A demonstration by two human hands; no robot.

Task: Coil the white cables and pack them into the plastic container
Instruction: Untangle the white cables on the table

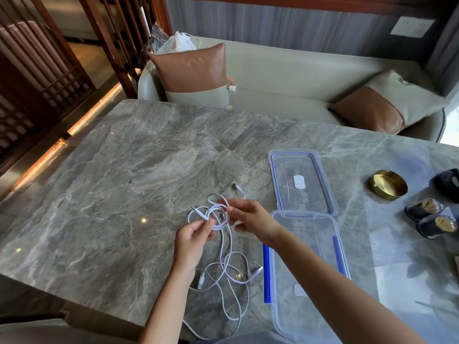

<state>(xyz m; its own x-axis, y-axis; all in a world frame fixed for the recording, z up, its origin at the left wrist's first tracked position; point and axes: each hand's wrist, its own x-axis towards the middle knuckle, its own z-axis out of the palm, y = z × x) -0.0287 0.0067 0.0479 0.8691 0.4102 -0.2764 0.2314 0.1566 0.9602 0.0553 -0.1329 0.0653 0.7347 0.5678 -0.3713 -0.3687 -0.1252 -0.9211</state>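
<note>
both hands up over the grey marble table (pixel 124 170). left hand (pixel 192 240) pinches a strand of the thin white cables (pixel 224 266) near a plug end; right hand (pixel 248 218) grips the small coiled loops just beside it. rest of the cables hang down loose, tangled on the table toward the near edge. clear rectangular plastic container (pixel 310 269) with blue clips sits just right of the cables, open, nothing in it. its clear lid (pixel 301 181) lies flat behind it. round brass ashtray (pixel 387 184) further right.

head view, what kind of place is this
Probably a restaurant or lounge booth: a marble table faces a cushioned bench with brown pillows, and a brass ashtray sits on the table.
</note>
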